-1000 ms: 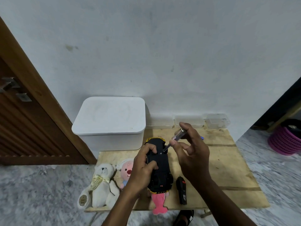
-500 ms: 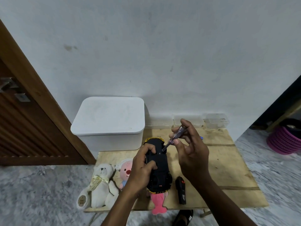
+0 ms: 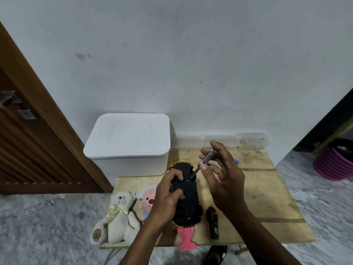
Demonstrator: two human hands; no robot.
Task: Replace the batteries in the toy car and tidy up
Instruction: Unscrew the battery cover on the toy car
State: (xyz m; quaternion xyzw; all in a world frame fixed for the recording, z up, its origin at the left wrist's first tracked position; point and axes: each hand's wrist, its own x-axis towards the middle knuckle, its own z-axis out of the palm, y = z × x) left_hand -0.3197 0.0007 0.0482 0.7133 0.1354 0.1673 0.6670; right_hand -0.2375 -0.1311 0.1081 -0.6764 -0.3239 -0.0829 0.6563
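Toy car: the toy car [image 3: 186, 196] is belly-up over the wooden table [image 3: 267, 197], just right of the pink-faced doll [image 3: 148, 197]; its long axis runs away from the person, toward the white box [image 3: 129, 142].
Left hand: the left hand [image 3: 168, 197] wraps the car's left flank, fingers curled over the underside, holding it steady.
Right hand: the right hand [image 3: 223, 178] pinches a clear-handled screwdriver [image 3: 205, 161] between thumb and fingertips; the other fingers are spread loose.
Key relation: the screwdriver slants down and left from the right hand, its tip meeting the car's underside at the far half, on the right edge. Whether it sits in a screw head is too small to tell.
Nearer hand: the right hand does the turning; the left only braces.
Step, by my reading: working the battery cover's screw.
Remote: the remote [image 3: 214, 222] lies just right of the car's near end.
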